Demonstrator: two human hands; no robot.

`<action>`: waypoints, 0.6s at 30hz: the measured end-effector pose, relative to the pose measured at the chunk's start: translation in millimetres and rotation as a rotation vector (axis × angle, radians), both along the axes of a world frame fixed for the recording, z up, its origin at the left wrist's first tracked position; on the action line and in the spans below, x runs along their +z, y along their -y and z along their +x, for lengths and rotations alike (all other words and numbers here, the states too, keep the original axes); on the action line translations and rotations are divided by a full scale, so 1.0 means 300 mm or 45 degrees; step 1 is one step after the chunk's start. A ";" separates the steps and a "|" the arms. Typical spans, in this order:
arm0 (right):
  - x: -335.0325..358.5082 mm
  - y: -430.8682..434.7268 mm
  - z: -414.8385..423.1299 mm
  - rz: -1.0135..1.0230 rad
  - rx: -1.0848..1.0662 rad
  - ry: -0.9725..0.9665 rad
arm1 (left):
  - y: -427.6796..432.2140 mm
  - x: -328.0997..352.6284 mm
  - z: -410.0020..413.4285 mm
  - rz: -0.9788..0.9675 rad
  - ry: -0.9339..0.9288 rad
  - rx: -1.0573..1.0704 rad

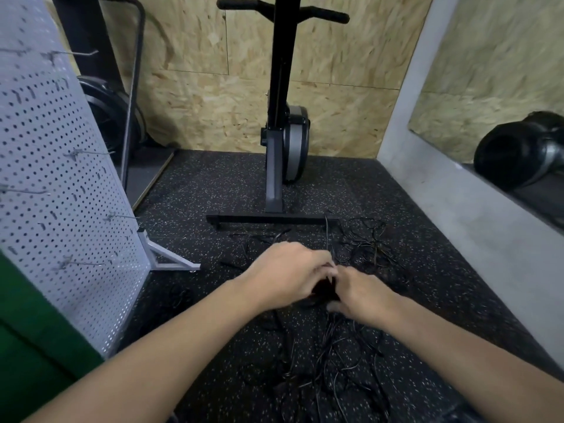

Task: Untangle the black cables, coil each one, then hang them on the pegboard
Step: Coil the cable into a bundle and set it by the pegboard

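Black cables (pixel 324 290) pinched between curled fingers (pixel 326 270) of left hand (pixel 287 271) and right hand (pixel 364 296).

Left hand (pixel 290 274): we see only its back; fingertips curl out of sight round the cables (pixel 335 355).
Right hand (pixel 363 296): it covers most of what it pinches.
Cables: we cannot part single strands; the tangle runs off the bottom edge.
Pegboard (pixel 55 184): cut by the left and top edges, hooks blurred.
Green shape (pixel 33 331): cut off lower left; we cannot name it.
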State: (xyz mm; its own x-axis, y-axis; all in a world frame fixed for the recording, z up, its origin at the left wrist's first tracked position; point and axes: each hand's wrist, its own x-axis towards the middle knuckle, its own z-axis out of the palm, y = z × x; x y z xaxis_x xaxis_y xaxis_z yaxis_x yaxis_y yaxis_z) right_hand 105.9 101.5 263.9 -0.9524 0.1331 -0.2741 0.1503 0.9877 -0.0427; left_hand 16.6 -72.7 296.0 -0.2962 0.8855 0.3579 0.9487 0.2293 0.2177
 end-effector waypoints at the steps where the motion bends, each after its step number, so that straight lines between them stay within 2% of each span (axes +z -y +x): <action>1: 0.001 0.017 0.001 -0.058 0.090 0.024 | 0.012 -0.002 -0.028 0.073 0.033 0.038; 4: 0.049 0.049 0.020 -0.492 0.271 -0.070 | 0.058 -0.018 -0.130 0.244 0.379 0.136; 6: 0.093 0.065 0.038 -0.703 0.298 -0.172 | 0.082 -0.037 -0.184 0.311 0.664 0.174; 10: 0.134 0.072 0.035 -0.686 0.312 -0.341 | 0.114 -0.085 -0.260 0.339 1.060 0.226; 15: 0.144 0.058 0.025 -0.855 0.184 -0.484 | 0.072 -0.124 -0.248 0.358 1.601 0.202; 18: 0.148 0.030 0.028 -0.876 0.137 -0.609 | 0.062 -0.168 -0.268 0.310 1.749 0.221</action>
